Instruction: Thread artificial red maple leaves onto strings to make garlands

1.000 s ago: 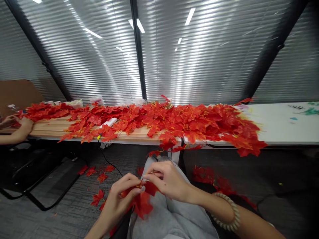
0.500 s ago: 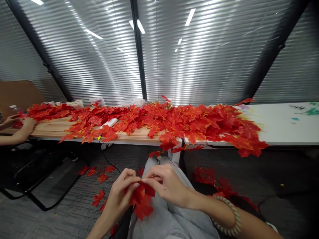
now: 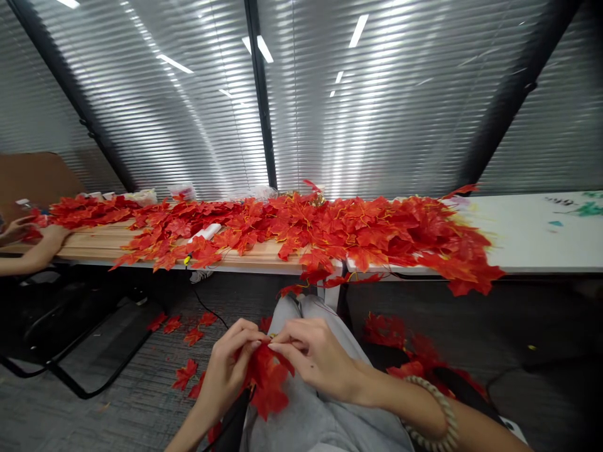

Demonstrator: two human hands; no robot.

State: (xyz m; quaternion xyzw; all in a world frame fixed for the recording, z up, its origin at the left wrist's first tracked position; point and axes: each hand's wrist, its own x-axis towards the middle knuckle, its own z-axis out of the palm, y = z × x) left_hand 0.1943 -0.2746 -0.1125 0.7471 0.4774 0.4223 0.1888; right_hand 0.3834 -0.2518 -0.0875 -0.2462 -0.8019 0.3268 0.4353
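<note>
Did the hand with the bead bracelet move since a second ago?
Yes. The right hand has dropped a little lower, away from the table edge, pinching the red leaves together with the left hand.

I see matt fabric maple leaves (image 3: 266, 376), a wood-grain tabletop (image 3: 98, 242), a smooth white table (image 3: 532, 242), and a beaded bracelet (image 3: 436, 411).

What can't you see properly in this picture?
- Head view: the stem where the left hand and right hand pinch the red leaf, hidden by fingers.
- Co-worker's hand, cut off by the left edge.
- Small items on the white table, too small.
</note>
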